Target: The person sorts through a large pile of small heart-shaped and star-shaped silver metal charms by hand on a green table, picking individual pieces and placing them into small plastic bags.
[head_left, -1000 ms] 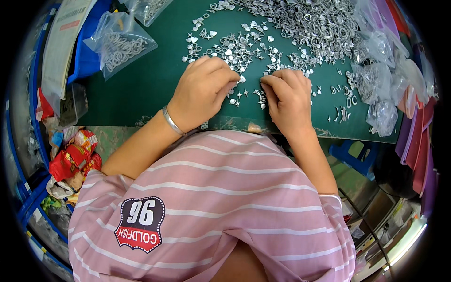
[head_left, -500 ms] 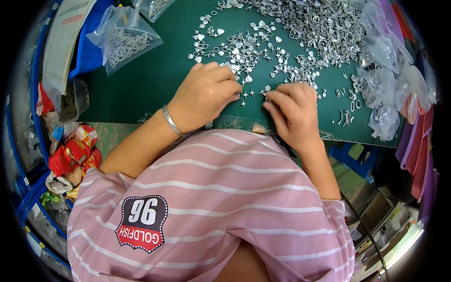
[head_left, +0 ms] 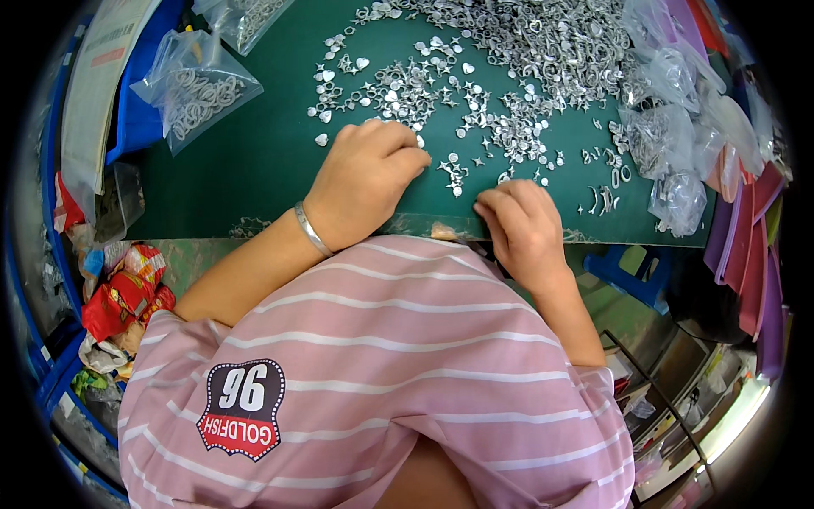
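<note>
By table edge (head_left: 186,233), left hand (head_left: 363,180) and right hand (head_left: 524,227) curled, contents unclear, charms (head_left: 455,175) mid-gap

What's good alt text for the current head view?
A person's bare left hand and bare right hand are over a dark green tabletop, on either side of a small cluster of silver metal charms. A large heap of silver metal pieces lies beyond, with a clear plastic bag of silver rings at upper left.

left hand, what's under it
The left hand is over the dark green tabletop; small silver metallic charms show just beyond it. Whatever lies directly beneath it is covered.
</note>
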A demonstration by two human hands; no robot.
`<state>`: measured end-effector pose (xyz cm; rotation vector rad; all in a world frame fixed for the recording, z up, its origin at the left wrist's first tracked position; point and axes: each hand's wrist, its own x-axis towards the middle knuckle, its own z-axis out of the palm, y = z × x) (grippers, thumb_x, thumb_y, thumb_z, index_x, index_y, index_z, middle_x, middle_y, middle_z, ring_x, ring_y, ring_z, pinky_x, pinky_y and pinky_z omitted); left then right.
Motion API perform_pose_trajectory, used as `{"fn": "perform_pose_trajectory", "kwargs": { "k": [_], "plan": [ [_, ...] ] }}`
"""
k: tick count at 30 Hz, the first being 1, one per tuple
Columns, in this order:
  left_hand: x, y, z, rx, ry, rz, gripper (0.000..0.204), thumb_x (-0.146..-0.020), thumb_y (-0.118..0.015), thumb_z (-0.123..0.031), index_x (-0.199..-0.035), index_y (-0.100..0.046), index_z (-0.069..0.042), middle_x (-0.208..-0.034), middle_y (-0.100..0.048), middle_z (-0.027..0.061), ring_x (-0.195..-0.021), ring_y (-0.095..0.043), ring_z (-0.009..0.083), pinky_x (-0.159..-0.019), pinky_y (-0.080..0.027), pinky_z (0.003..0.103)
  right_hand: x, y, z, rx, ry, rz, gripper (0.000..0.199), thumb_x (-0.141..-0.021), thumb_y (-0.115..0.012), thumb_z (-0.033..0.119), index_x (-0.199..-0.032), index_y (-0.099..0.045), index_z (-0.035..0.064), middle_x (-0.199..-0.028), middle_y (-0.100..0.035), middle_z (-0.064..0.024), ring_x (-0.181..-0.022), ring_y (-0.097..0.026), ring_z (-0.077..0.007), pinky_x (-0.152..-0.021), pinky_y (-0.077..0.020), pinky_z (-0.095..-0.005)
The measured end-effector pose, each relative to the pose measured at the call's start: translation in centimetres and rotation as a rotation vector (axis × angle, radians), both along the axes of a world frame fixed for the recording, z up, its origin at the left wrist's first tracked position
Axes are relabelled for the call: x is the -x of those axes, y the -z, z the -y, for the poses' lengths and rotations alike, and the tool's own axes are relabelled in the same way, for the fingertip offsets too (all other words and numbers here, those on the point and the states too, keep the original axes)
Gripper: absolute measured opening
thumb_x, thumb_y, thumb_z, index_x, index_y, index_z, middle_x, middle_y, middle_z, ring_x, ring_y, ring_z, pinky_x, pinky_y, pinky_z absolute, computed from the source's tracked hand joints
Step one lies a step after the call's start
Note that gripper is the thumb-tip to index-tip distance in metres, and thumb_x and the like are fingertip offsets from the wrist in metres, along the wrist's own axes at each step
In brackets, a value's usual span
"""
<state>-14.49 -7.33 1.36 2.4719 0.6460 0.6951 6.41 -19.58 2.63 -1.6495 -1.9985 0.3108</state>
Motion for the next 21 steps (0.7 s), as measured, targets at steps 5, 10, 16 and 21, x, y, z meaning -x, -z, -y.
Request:
{"fn": "perform_pose_trajectory", "kwargs": {
  "k": [5,10,16,21],
  "plan": [
    [0.6,-1.1,-0.6,0.051,-0.048,0.056,0.019,-0.074,-0.072,-0.004,-0.092,-0.068,-0.007,-0.093,-0.061,0.0059,-0.086,-0.058,0.0252,-0.075,-0.043,0.035,-0.8,-0.9,-0.5,0.025,0.283,-0.139,0.015,-0.079,-0.068,-0.001,-0.094,-0.062,0.0008,-0.089,-0.058,-0.0132,-0.075,-0.06,-0.0309,-0.064,-0.0495,-0.0377],
    [0.7,-1.3,-0.6,0.067,-0.013,-0.11,0.02,-0.075,-0.071,-0.002,-0.095,-0.067,-0.007,-0.096,-0.062,0.0062,-0.088,-0.059,0.0261,-0.078,-0.044,0.036,-0.9,-0.3,-1.5,0.003,0.217,-0.151,0.016,-0.08,-0.067,-0.002,-0.095,-0.063,-0.0011,-0.093,-0.059,-0.0142,-0.076,-0.06,-0.0315,-0.066,-0.0497,-0.038],
    [0.7,-1.3,-1.0,0.026,-0.047,-0.068,0.017,-0.078,-0.069,-0.002,-0.094,-0.067,-0.006,-0.097,-0.064,0.0065,-0.089,-0.06,0.0256,-0.078,-0.044,0.036,-0.4,0.1,-4.7,-0.119,0.066,0.001,0.018,-0.076,-0.067,-0.001,-0.094,-0.066,0.0029,-0.095,-0.061,-0.011,-0.083,-0.058,-0.0293,-0.074,-0.0459,-0.0381],
    [1.6,-1.5,-1.1,0.075,-0.04,-0.037,0.014,-0.078,-0.069,-0.002,-0.092,-0.067,-0.006,-0.097,-0.066,0.0072,-0.089,-0.062,0.0254,-0.08,-0.046,0.036,-1.3,0.3,-7.4,-0.19,0.094,0.009,0.01,-0.077,-0.067,0.002,-0.087,-0.065,0.004,-0.082,-0.06,-0.0077,-0.077,-0.056,-0.0285,-0.07,-0.0444,-0.0383]
  ]
}}
